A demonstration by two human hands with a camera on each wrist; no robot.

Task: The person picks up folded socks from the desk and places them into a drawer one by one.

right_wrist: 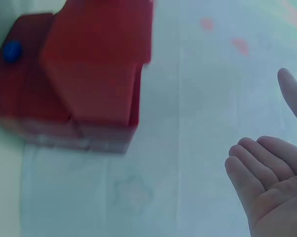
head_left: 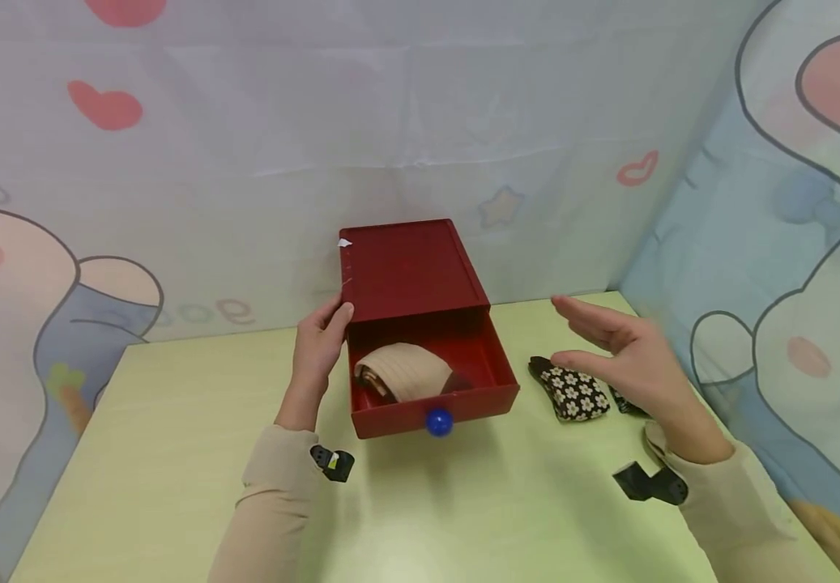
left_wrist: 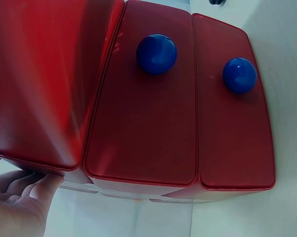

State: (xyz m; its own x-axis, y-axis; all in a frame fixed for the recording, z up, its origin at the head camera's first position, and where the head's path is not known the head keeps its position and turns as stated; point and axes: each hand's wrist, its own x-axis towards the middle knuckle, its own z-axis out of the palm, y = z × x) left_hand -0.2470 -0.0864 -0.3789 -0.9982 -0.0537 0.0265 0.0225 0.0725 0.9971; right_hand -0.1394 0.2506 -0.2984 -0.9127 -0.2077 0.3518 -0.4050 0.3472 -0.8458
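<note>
A red drawer cabinet with round blue knobs stands on the table, its top drawer pulled out. Inside that drawer lies a folded beige sock with a dark brown part. My left hand holds the cabinet's left side, thumb at the top edge; its fingers lie against the side wall in the left wrist view. To the right of the cabinet, my right hand hovers with straight fingers and thumb apart, holding nothing. Below it on the table are folded dark socks with white flowers.
Another dark patterned piece and a beige one lie partly hidden behind the right hand and wrist. Two lower drawers are closed. A cartoon-printed cloth hangs behind the pale green table.
</note>
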